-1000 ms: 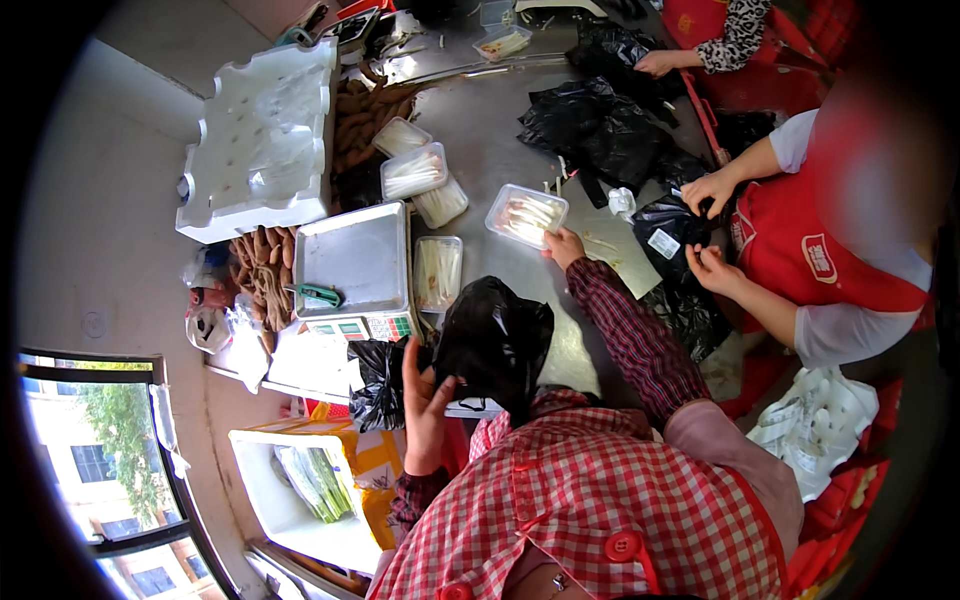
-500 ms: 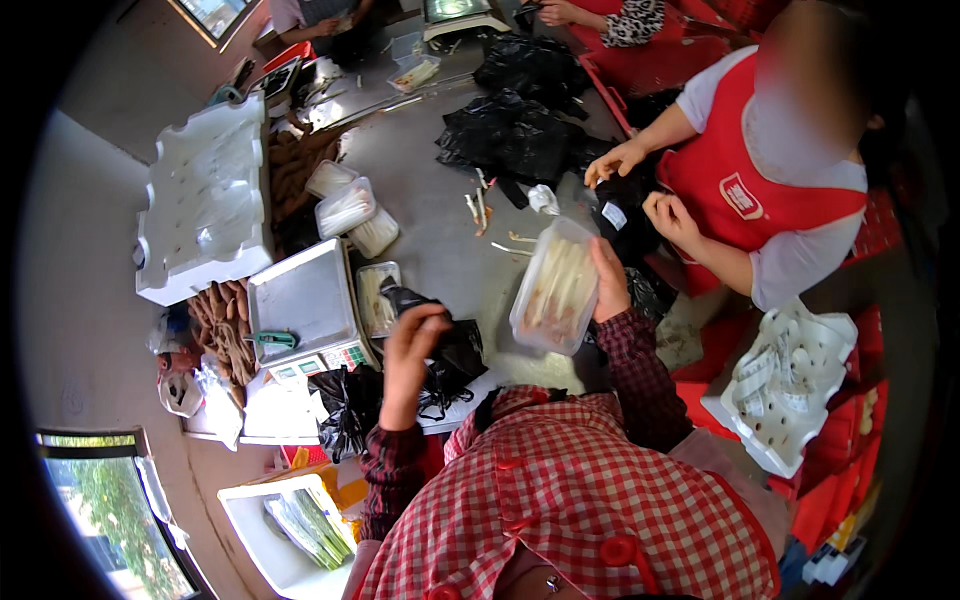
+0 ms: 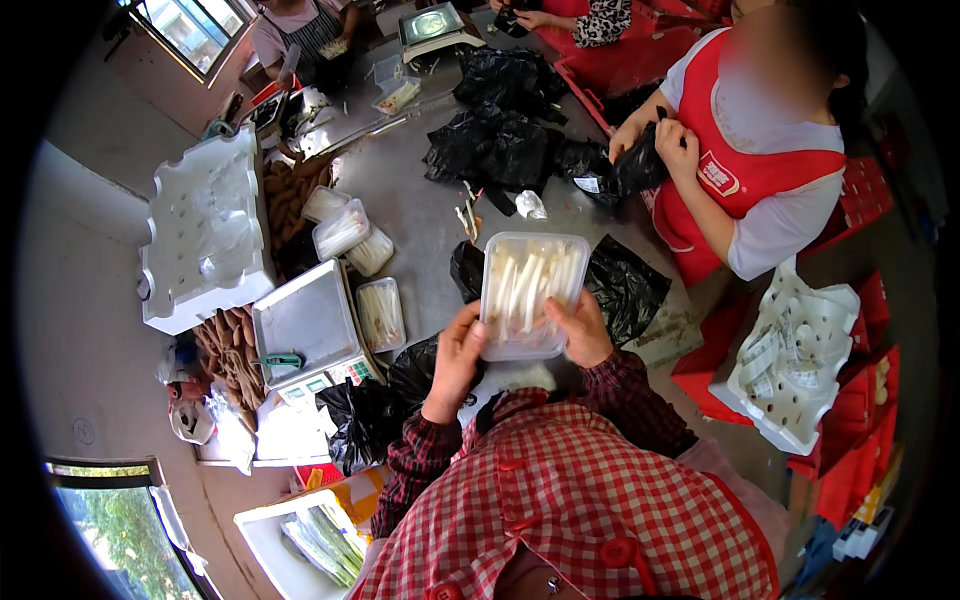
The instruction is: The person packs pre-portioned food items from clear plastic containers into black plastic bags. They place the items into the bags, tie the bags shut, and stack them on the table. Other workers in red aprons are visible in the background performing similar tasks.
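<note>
A clear plastic food container (image 3: 534, 262) filled with long white stalks is held in front of me above the metal table. My left hand (image 3: 458, 360) grips its lower left edge. My right hand (image 3: 583, 335) holds the lower right corner, its thumb on the front over the stalks. Black plastic bags lie close by: a spread one (image 3: 628, 292) on the right and a crumpled one (image 3: 358, 424) below the scale. Left of my hands, another container of stalks (image 3: 381, 313) rests beside the weighing scale (image 3: 305, 322).
Several filled containers (image 3: 343, 229) are stacked beyond the scale. A white foam box (image 3: 205, 225) stands at far left beside brown roots (image 3: 228, 345). Black bags (image 3: 490, 140) cover part of the table (image 3: 410, 235). At right, a co-worker in a red apron (image 3: 715, 150) handles a black bag (image 3: 640, 168).
My left hand has come right from beside the scale and now grips the container. My right hand has brought the container left and turned it more upright. The co-worker has lifted a black bag.
</note>
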{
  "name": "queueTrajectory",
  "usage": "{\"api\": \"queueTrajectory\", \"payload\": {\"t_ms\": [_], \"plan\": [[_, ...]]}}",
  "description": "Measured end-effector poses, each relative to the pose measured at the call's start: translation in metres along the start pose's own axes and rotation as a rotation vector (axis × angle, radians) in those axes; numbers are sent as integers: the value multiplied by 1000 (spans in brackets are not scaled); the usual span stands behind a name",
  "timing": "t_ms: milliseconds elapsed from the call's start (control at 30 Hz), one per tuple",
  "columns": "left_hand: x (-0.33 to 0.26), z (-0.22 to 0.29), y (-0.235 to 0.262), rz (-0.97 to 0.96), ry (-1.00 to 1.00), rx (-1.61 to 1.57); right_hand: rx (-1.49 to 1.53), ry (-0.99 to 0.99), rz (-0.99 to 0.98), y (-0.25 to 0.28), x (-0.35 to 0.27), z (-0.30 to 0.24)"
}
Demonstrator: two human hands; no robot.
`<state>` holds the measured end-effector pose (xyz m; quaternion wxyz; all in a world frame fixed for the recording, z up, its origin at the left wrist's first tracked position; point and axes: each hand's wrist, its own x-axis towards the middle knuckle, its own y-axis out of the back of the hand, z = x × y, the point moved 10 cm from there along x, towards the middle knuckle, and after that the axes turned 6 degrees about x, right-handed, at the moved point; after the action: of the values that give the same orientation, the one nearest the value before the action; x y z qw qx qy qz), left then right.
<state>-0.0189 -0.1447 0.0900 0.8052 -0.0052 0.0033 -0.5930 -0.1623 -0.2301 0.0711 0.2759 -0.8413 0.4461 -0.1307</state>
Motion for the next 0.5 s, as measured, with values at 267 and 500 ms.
{"api": "queueTrajectory", "payload": {"t_ms": [267,500], "plan": [[-3,16,70,310,-138,-268,85,5,15,19,3,-11],[-7,36,74,284,-165,-342,576,-604,-486,-2,-40,61]]}}
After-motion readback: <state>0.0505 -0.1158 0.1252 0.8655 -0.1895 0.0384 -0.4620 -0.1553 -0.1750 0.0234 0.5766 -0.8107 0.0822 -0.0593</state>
